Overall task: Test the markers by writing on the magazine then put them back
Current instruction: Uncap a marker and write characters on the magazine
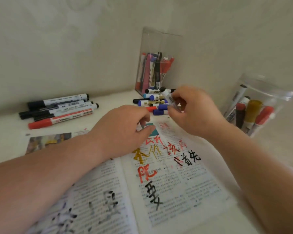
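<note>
Surface [108,102], white, meets a wall corner and carries everything. An open magazine [176,183] lies across its near part, the right page marked with red, gold and black handwritten characters, the left page with smeared black ones. The left hand [125,129] rests on the magazine's upper part, fingers bent toward the page; whether it grips anything I cannot tell. The right hand [193,110], raised over the magazine's far right edge, pinches a black-capped marker [167,96], tilted with the cap up and to the left. A clear box [159,44] stands in the corner with markers upright inside. A clear pouch [260,92] at the right holds more. A row of markers [61,108], black-capped plus one red, lies at the left. A loose pile of markers [152,102] lies at the box's foot.
</note>
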Available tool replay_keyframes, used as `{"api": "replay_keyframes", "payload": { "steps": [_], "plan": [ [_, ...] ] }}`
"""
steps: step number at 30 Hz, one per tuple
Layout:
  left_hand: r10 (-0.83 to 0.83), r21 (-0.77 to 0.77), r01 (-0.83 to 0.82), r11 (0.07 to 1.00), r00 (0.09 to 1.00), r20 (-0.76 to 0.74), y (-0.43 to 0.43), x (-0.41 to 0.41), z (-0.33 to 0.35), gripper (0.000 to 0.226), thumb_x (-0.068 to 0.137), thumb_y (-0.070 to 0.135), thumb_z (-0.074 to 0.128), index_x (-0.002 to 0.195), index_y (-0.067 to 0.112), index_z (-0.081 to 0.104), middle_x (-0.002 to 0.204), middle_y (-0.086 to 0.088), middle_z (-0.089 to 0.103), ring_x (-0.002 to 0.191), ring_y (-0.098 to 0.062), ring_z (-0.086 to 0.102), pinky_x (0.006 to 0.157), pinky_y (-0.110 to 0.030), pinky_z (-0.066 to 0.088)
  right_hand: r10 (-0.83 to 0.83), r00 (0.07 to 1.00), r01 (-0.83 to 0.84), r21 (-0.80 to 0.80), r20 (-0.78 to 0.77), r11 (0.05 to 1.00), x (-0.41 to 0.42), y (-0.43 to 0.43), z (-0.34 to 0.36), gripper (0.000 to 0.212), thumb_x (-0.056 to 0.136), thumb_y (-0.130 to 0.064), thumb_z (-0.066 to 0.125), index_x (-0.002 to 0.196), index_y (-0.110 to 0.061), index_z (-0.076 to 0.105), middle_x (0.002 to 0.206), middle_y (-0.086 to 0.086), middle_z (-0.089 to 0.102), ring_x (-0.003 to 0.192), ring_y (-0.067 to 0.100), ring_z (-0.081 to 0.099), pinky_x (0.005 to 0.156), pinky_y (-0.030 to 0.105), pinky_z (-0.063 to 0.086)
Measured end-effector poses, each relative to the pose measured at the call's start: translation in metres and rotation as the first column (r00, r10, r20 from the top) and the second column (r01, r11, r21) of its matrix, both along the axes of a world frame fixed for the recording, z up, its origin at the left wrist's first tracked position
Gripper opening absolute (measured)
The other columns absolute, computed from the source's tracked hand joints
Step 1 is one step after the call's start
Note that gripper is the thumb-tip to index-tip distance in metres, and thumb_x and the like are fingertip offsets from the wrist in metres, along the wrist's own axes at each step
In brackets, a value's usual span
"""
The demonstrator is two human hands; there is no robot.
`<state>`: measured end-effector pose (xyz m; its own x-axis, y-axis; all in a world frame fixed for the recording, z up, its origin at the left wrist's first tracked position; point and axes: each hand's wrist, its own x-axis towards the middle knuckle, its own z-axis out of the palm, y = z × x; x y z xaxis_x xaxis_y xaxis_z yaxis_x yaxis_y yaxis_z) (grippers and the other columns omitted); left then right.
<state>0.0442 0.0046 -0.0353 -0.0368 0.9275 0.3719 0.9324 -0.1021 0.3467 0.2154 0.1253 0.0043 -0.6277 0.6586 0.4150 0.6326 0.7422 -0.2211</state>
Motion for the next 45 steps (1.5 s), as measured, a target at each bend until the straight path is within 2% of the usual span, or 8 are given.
{"api": "replay_keyframes", "payload": {
  "steps": [2, 5, 11, 20, 28, 35, 41, 45],
  "plan": [
    [0.032, 0.028, -0.033, 0.999, 0.998, 0.045, 0.002, -0.003, -0.001, 0.031, 0.094, 0.057, 0.051, 0.114, 0.034, 0.058, 0.100, 0.021, 0.060, 0.093, -0.002, 0.055, 0.081, -0.029, 0.048, 0.019, 0.840, -0.145, -0.189, -0.543, 0.971, 0.002, -0.011, -0.003, 0.014, 0.095, -0.023, 0.069, 0.089, -0.028, 0.057, 0.075, -0.006, 0.061, 0.062, 0.005, 0.055, 0.056, 0.023, 0.046],
    [0.011, 0.062, -0.015, 0.998, 0.998, 0.068, 0.002, -0.004, 0.000, 0.047, 0.088, 0.072, 0.045, 0.119, 0.038, 0.057, 0.100, 0.023, 0.060, 0.091, -0.001, 0.058, 0.076, -0.027, 0.050, -0.138, 0.598, -0.536, -0.522, -0.789, 0.663, -0.003, -0.016, -0.015, 0.012, 0.102, -0.017, 0.058, 0.093, -0.011, 0.055, 0.076, 0.017, 0.071, 0.056, 0.023, 0.063, 0.047, 0.029, 0.048],
    [-0.065, 0.102, 0.064, 0.993, 0.998, 0.007, 0.001, 0.000, 0.001, 0.025, 0.096, 0.052, 0.054, 0.102, 0.032, 0.068, 0.080, 0.021, 0.062, 0.073, -0.002, 0.057, 0.062, -0.024, 0.045, -0.163, 0.574, -0.677, -0.577, -0.803, 0.457, 0.002, -0.008, -0.028, 0.010, 0.098, -0.011, 0.058, 0.097, -0.001, 0.055, 0.081, 0.022, 0.073, 0.060, 0.029, 0.068, 0.046, 0.027, 0.052],
    [-0.118, -0.071, 0.146, 0.987, 0.946, 0.303, 0.003, 0.004, -0.003, 0.031, 0.102, 0.030, 0.054, 0.132, 0.031, 0.052, 0.096, 0.028, 0.058, 0.090, 0.008, 0.057, 0.073, -0.006, 0.040, -0.006, 0.677, -0.579, -0.538, -0.736, 0.613, 0.003, -0.008, -0.032, 0.008, 0.084, -0.024, 0.077, 0.086, -0.019, 0.070, 0.070, 0.003, 0.067, 0.065, 0.023, 0.061, 0.064, 0.031, 0.049],
    [-0.200, -0.028, 0.216, 0.976, 0.939, 0.281, 0.000, 0.003, -0.001, 0.027, 0.105, 0.034, 0.042, 0.126, 0.023, 0.055, 0.100, 0.005, 0.068, 0.092, -0.012, 0.063, 0.078, -0.030, 0.046, 0.130, 0.648, -0.687, -0.503, -0.750, 0.524, 0.000, -0.014, -0.032, 0.016, 0.087, -0.012, 0.069, 0.098, -0.002, 0.064, 0.058, 0.010, 0.058, 0.046, 0.026, 0.053, 0.042, 0.027, 0.039],
    [-0.225, 0.042, 0.221, 0.974, 0.941, 0.254, -0.003, 0.009, 0.007, 0.022, 0.105, 0.029, 0.047, 0.120, 0.045, 0.046, 0.078, 0.052, 0.053, 0.077, 0.027, 0.052, 0.070, 0.003, 0.034, 0.137, 0.632, -0.703, -0.490, -0.763, 0.515, 0.005, -0.018, -0.025, 0.011, 0.089, -0.015, 0.069, 0.093, -0.005, 0.068, 0.065, 0.013, 0.066, 0.045, 0.029, 0.061, 0.039, 0.023, 0.038],
    [-0.172, -0.040, 0.203, 0.978, 0.904, 0.391, -0.007, 0.002, 0.007, 0.043, 0.095, 0.061, 0.039, 0.131, 0.039, 0.045, 0.073, 0.009, 0.061, 0.057, -0.001, 0.049, 0.058, -0.013, 0.039, 0.082, 0.610, -0.676, -0.464, -0.788, 0.572, 0.017, -0.024, -0.004, 0.008, 0.084, -0.008, 0.065, 0.077, -0.012, 0.067, 0.061, 0.015, 0.067, 0.047, 0.032, 0.063, 0.040, 0.024, 0.040],
    [-0.144, -0.124, 0.201, 0.972, 0.921, 0.363, -0.010, -0.009, 0.002, 0.024, 0.105, 0.046, 0.037, 0.127, 0.038, 0.040, 0.079, 0.009, 0.057, 0.070, -0.013, 0.050, 0.072, -0.034, 0.045, 0.107, 0.698, -0.687, -0.619, -0.708, 0.381, 0.043, -0.032, -0.003, 0.012, 0.077, -0.004, 0.068, 0.083, -0.008, 0.077, 0.072, 0.023, 0.071, 0.060, 0.036, 0.070, 0.045, 0.030, 0.053]
  ]
}}
